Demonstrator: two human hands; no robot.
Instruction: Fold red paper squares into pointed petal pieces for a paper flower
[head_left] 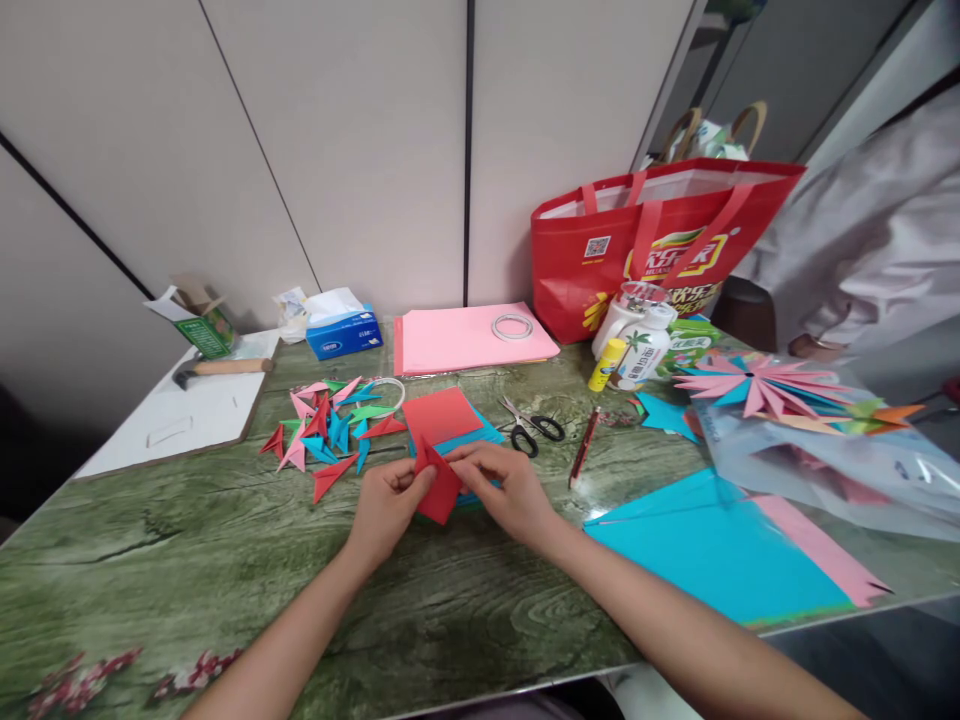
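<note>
A piece of red folded paper (pixel 441 492) is held up between my two hands, partly folded, with a pointed tip at its upper left. My left hand (pixel 390 502) pinches its left edge between thumb and fingers. On the other side, my right hand (pixel 508 486) grips the right edge, its fingertips partly hidden behind the paper. Just beyond lie red paper squares (pixel 442 414) on top of blue paper sheets (pixel 487 434). To the left is a pile of small folded paper pieces (pixel 322 425) in red, pink, blue and green.
Scissors (pixel 531 428) and a dark red pen (pixel 584 450) lie right of the squares. Behind them stand a yellow glue stick (pixel 607 365), a white bottle (pixel 643 345) and a red bag (pixel 577 265). Blue paper (pixel 712 550) covers the right front. A hammer (pixel 221 368) rests on a white board (pixel 172 420).
</note>
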